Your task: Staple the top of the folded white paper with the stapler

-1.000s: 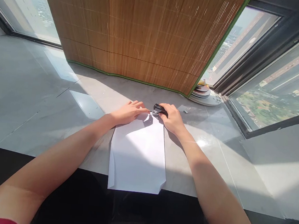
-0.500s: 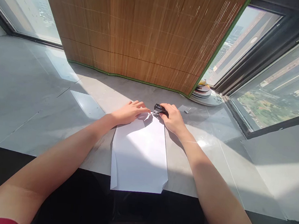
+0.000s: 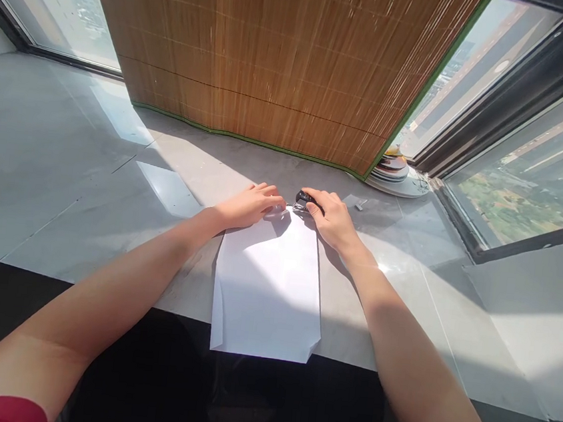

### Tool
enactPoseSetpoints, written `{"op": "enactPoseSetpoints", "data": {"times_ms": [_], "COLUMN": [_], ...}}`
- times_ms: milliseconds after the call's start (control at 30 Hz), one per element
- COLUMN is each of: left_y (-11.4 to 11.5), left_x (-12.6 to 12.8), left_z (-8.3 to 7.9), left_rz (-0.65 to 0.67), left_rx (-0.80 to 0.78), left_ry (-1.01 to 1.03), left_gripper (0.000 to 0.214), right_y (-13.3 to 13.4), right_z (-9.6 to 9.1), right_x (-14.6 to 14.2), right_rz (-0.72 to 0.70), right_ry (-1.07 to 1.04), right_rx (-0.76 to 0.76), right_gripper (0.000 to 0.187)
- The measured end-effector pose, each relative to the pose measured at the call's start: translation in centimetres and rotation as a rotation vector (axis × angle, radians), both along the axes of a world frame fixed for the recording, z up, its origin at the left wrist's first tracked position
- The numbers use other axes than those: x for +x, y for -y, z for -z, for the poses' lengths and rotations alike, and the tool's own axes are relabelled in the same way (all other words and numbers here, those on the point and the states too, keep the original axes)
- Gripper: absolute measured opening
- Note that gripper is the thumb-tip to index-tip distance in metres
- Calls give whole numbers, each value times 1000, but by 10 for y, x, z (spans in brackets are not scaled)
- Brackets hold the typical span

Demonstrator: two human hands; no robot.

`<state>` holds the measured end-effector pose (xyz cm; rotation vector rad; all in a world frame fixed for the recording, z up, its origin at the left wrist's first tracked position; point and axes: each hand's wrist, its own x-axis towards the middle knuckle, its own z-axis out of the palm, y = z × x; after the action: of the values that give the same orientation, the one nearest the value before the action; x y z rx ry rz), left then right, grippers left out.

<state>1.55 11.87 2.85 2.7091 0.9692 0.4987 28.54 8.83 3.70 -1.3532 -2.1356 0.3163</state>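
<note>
White paper (image 3: 271, 284) lies lengthwise in front of me, its near end reaching past the sill's front edge. Its near left edge is folded over and the near right corner is bent. At the paper's far left part, my left hand (image 3: 252, 206) is closed on it with bent fingers, and the paper bulges under the fingertips. My right hand (image 3: 333, 220) grips a small black tool (image 3: 307, 198) with shiny metal parts, much like a small stapler. The tool's metal end is at the paper's far edge, between both hands; the exact contact is too small to make out.
A bamboo blind (image 3: 277, 56) with green edging hangs just beyond my hands. Stacked plates (image 3: 391, 172) stand at the far right corner by the window frame (image 3: 495, 92). A small clear piece (image 3: 361, 204) lies on the grey tiled sill (image 3: 79, 169) beyond my right hand.
The camera view has shifted slightly, moving the whole scene a little. Both hands stay at the paper's far end, and the right keeps hold of the black tool, now tilted a little more.
</note>
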Motion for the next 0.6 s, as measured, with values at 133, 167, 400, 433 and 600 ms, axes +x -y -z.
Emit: {"op": "enactPoseSetpoints", "data": {"times_ms": [133, 167, 400, 433, 600], "left_y": [1, 1, -1, -1, 0], "left_x": [0, 0, -1, -2, -2], "left_z": [-1, -1, 0, 0, -1], "left_rz": [-4, -4, 8, 10, 10], "left_rx": [0, -4, -20, -21, -23], "left_ry": [-20, -17, 4, 5, 12], "left_gripper": [41, 42, 44, 44, 42], "right_y": [1, 1, 4, 4, 7], "right_z": [0, 0, -3, -3, -7], "right_x": [-1, -1, -5, -6, -9], "right_rz": [21, 24, 46, 48, 53], "right_ry": [28, 38, 146, 166, 228], "right_rx": [0, 3, -2, -9, -21], "right_gripper": [48, 47, 46, 46, 45]}}
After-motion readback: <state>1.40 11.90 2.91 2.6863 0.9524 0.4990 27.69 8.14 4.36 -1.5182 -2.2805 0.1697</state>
